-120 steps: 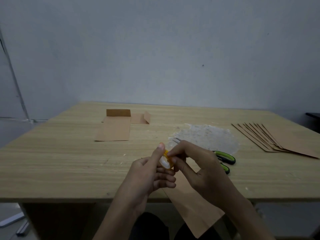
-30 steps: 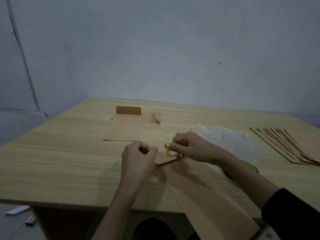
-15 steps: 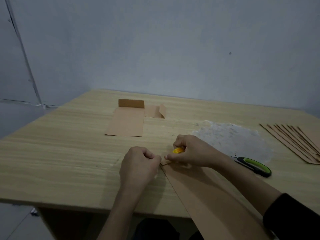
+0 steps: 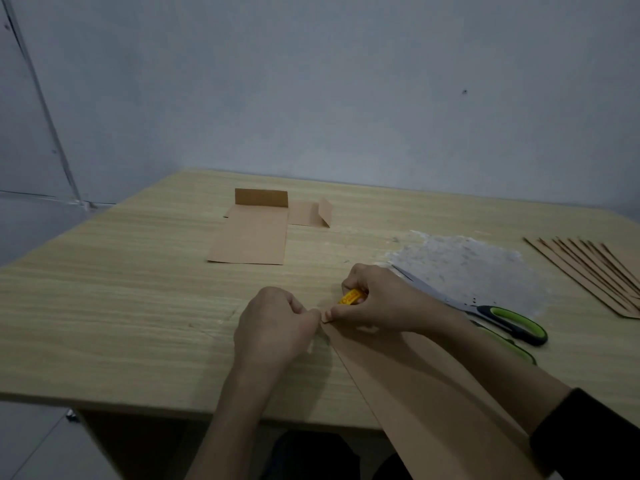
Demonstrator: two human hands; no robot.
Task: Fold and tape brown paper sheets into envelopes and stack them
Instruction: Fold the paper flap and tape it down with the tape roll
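Left hand (image 4: pixel 273 323) curled tight; right hand (image 4: pixel 379 301) grips tape roll (image 4: pixel 351 298).

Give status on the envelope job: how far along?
Done: one folded brown paper envelope lies flat at the wooden table's far side, a smaller folded brown piece beside it. In hand: the right hand grips a yellow tape roll at the corner of a long brown paper sheet; the left hand is curled there, its pinch too small to tell. Left: probably the fanned pile of brown sheets at right.
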